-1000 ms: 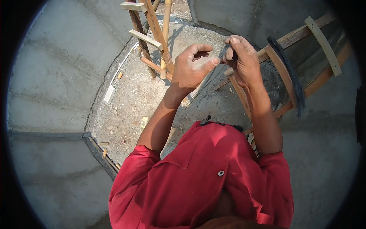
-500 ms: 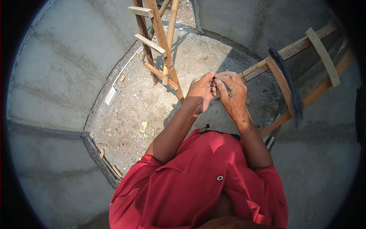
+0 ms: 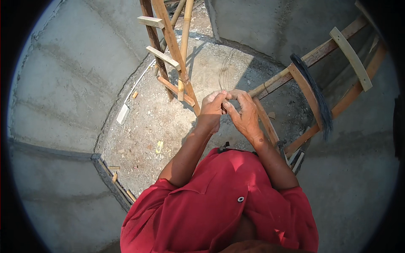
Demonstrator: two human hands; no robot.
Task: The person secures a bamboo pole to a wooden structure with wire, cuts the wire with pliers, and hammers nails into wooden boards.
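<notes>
Several thin wires [image 3: 223, 74] stretch away from my fingertips over the sunlit floor. My left hand [image 3: 211, 110] is closed, its thumb and fingers pinched on the near ends of these wires. Against it, my right hand [image 3: 244, 113] is closed too, its thumb and forefinger meeting the left fingertips at the same wires. The exact grip between the fingers is partly hidden. To the right, a bundle of dark wire [image 3: 313, 90] hangs over a rung of a wooden ladder [image 3: 349, 57], apart from both hands.
A second wooden ladder [image 3: 172, 42] stands ahead to the left, with a bamboo pole [image 3: 185, 38] beside it. Grey plastered walls [image 3: 76, 76] enclose the rough floor [image 3: 139, 139]. A pale block [image 3: 123, 114] and wood strips [image 3: 114, 177] lie along the left wall.
My joined hands have shifted slightly left and nearer to me. The thin wires now show plainly beyond my fingertips, where they could not be made out before.
</notes>
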